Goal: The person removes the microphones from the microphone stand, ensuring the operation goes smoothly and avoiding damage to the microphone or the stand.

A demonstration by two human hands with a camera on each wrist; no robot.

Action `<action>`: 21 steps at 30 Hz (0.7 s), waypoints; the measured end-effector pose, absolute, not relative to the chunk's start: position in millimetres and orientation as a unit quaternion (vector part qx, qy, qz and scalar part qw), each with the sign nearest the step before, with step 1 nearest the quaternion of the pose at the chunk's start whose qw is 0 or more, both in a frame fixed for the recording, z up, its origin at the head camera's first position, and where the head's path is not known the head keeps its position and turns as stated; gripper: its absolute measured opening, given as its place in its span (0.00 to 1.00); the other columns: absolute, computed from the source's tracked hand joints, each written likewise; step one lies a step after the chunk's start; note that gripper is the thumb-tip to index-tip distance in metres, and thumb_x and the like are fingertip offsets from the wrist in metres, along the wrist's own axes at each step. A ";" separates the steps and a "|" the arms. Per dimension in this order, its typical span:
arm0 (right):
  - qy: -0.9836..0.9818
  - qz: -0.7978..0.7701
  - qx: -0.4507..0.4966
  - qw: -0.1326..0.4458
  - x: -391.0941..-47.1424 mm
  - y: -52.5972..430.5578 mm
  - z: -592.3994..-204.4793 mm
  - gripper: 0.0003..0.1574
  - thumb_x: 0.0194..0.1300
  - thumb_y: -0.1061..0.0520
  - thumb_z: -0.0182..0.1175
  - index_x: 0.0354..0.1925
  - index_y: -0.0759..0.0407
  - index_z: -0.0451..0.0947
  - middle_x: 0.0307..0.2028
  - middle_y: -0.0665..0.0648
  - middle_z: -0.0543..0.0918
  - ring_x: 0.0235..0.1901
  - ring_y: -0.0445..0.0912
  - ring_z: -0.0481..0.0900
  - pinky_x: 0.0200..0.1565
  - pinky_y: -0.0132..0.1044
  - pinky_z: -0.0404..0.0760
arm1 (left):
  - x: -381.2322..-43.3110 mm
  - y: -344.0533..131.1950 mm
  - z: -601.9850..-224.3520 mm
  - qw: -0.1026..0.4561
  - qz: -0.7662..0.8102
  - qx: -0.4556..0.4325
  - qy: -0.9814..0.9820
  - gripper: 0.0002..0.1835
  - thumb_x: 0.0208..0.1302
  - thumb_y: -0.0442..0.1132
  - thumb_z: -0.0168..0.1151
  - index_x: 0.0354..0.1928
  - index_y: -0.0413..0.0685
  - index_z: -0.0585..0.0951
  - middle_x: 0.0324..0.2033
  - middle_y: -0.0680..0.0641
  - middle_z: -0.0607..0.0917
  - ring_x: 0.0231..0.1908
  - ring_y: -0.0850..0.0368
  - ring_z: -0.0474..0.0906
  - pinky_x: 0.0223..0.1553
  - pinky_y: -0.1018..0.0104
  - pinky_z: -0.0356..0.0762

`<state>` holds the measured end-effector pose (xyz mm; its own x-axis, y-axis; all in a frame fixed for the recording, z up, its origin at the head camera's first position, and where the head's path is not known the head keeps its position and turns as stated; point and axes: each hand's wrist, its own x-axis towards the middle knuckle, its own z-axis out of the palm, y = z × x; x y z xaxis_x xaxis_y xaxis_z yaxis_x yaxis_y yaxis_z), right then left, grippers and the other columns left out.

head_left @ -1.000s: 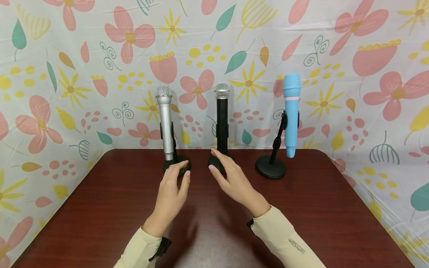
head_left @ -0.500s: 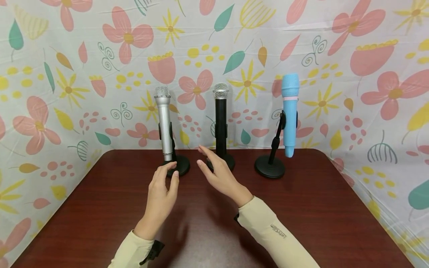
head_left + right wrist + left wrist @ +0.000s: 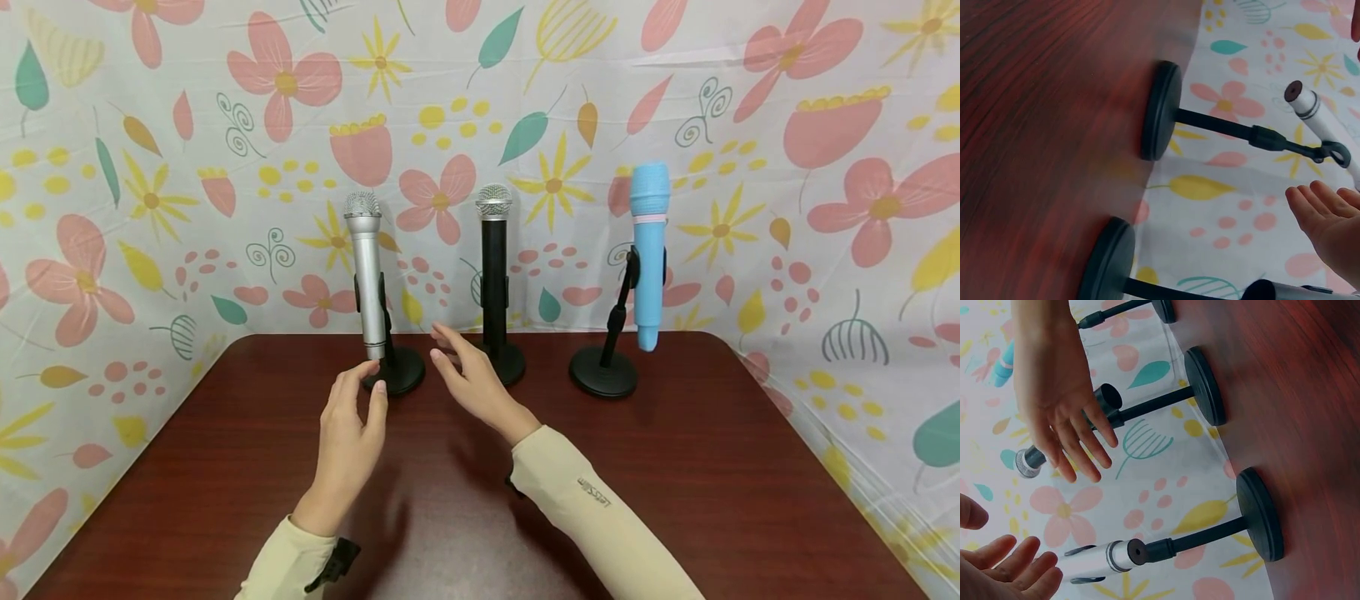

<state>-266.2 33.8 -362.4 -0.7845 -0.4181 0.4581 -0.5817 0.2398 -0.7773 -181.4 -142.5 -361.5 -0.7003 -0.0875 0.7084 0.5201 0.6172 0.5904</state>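
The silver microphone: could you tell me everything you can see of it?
The silver microphone has a rounded mesh grille, a wider collar and a slim, smooth body that looks metallic, with thin rings near its dark-faced lower end. It leans slightly, grille up, in the black clip of a round-based stand on the dark reddish table. The left hand is near its lower end, not gripping it.

The glossy reddish-brown table (image 3: pixel 450 517) before me carries a middle black stand (image 3: pixel 510 364), a second stand (image 3: pixel 402 372) to its left, a third stand (image 3: pixel 603 375) to its right.
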 end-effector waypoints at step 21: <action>-0.770 0.574 0.279 0.002 -310.3 6.0 -383.2 0.31 0.77 0.51 0.44 0.74 0.53 0.53 0.70 0.57 0.63 0.68 0.49 0.62 0.65 0.42 0.66 | -184.3 -148.5 -366.8 0.373 -0.443 -0.111 -0.807 0.15 0.69 0.30 0.54 0.57 0.33 0.74 0.51 0.38 0.78 0.52 0.43 0.74 0.52 0.48 0.71</action>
<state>-310.3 6.0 -383.2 -0.8447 -0.4271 0.3225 -0.4306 0.1847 -0.8834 -184.3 -148.5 -366.8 -0.6962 -0.1516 0.7016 0.5109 0.5819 0.6327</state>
